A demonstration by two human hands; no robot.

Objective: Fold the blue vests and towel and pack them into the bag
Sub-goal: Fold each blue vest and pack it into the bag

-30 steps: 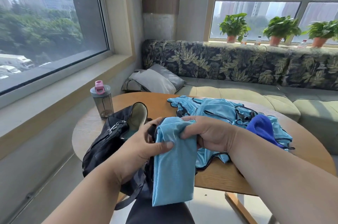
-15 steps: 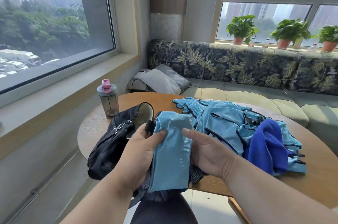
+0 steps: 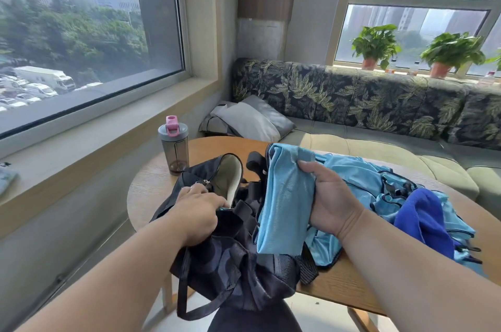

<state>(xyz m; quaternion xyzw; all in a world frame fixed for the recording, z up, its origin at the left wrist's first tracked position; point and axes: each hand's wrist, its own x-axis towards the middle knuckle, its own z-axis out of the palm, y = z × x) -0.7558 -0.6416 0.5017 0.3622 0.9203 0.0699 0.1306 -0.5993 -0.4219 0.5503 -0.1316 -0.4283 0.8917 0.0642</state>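
A folded light-blue vest [image 3: 286, 198] is gripped by my right hand [image 3: 329, 200], held upright just right of the bag's mouth. The black bag [image 3: 233, 255] lies at the near left of the round wooden table [image 3: 349, 285], its opening showing a pale lining. My left hand [image 3: 198, 212] grips the bag's edge at the opening, by the zip pull. A heap of unfolded light-blue vests [image 3: 363, 179] lies on the table behind my right hand. The dark-blue towel [image 3: 425, 217] is crumpled on that heap at the right.
A grey shaker bottle [image 3: 174, 148] with a pink cap stands at the table's far left edge. A leaf-print sofa [image 3: 366, 104] with grey cushions [image 3: 252, 121] runs behind the table. Potted plants [image 3: 375, 45] stand on the sill. Window ledge at the left.
My left hand let go of the folded vest and moved left onto the bag's opening. My right hand alone now holds the vest, raised and shifted slightly right.
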